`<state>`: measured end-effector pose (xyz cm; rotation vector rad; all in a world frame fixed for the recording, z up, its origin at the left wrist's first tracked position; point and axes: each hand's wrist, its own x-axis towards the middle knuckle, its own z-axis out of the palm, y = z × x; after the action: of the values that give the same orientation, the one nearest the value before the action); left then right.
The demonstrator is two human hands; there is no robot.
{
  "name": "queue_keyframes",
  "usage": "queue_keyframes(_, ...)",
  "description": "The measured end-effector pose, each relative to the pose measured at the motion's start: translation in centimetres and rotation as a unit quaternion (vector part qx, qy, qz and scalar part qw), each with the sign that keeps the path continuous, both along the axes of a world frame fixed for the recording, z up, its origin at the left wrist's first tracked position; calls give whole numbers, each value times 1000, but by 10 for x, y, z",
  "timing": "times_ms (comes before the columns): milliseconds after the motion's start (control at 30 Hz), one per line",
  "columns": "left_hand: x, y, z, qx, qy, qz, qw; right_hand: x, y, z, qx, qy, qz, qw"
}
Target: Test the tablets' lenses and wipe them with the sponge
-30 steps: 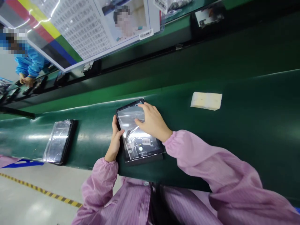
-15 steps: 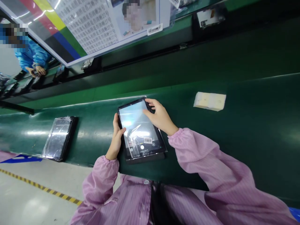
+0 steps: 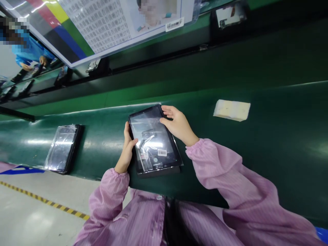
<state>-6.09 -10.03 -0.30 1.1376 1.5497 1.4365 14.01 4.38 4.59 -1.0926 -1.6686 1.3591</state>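
A tablet (image 3: 155,145) in clear film, with a black rim and a barcode sticker (image 3: 162,152), rests tilted on a dark block (image 3: 159,172) on the green bench. My left hand (image 3: 126,148) grips its left edge, thumb over the front and fingers around the side. At the upper right corner is my right hand (image 3: 178,124), fingers stretched and apart from the thumb, whose tip lies over the screen's edge. The screen looks dim, with a pale round button near its lower end and a reflection across it.
Another film-wrapped tablet (image 3: 63,148) lies on the bench (image 3: 102,143) to the left. A pale yellow pad (image 3: 232,110) is at the right. Behind, a printed chart (image 3: 94,27) hangs over a shelf with devices. A co-worker in blue (image 3: 32,51) works at the far left.
The tablet's screen has gone from bright to dim. My right hand has shifted slightly right, its fingers a little straighter. My left hand keeps its grip.
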Motion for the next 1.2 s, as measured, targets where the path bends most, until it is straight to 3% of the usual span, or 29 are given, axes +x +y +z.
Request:
queue_keyframes(233, 9, -4, 17, -18, 7, -2, 1000, -25, -30, -3, 166, -171, -17, 971)
queue_keyframes(500, 6, -4, 9, -2, -2, 9, 1000, 15, -7, -9, 48, -16, 76, 996)
queue_keyframes(967, -5, 0, -11, 10, 0, 30, 1000, 20, -7, -19, 96, -18, 108, 989)
queue_keyframes(1200, -5, 0, -12, 14, -2, 21, 1000, 20, -7, -20, 104, -27, 109, 988)
